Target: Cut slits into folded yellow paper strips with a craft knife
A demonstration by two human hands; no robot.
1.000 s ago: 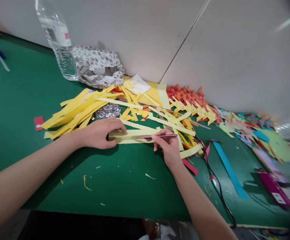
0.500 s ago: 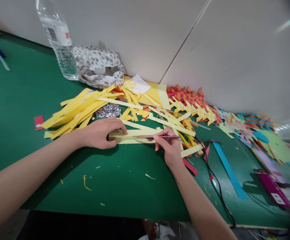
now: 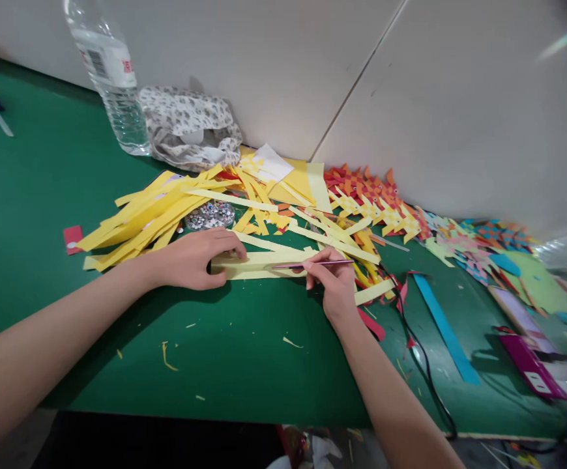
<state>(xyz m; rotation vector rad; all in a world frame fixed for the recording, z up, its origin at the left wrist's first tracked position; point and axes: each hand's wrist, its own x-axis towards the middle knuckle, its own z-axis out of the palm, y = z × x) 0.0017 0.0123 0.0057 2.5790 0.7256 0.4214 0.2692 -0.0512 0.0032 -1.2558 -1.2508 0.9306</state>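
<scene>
A pale yellow paper sheet (image 3: pixel 259 266) lies lengthwise on the green table, with a lengthwise split or fold line along it. My left hand (image 3: pixel 200 259) rests on its left end, fingers bent and thumb spread apart, pressing it flat rather than gripping it. In a pen-like hold, my right hand (image 3: pixel 331 277) is closed on a thin purple pen-shaped tool (image 3: pixel 332 262). The tool's slender dark tip points left and meets the sheet near its middle. Whether the tip is a blade is too small to tell. Behind both hands lie loose pale yellow paper strips (image 3: pixel 330 241).
Bright yellow strips (image 3: pixel 151 221) and a tub of googly eyes (image 3: pixel 210 215) lie behind my left hand. Farther back stand a water bottle (image 3: pixel 122 111) and a patterned cloth bag (image 3: pixel 190 127). To the right are a black cable (image 3: pixel 425 358), a blue strip (image 3: pixel 447 329) and woven paper fish (image 3: pixel 362 185).
My right hand has moved slightly to the right with the purple tool, its tip sliding along the sheet. My left hand stays on the paper. The whole view has shifted a little.
</scene>
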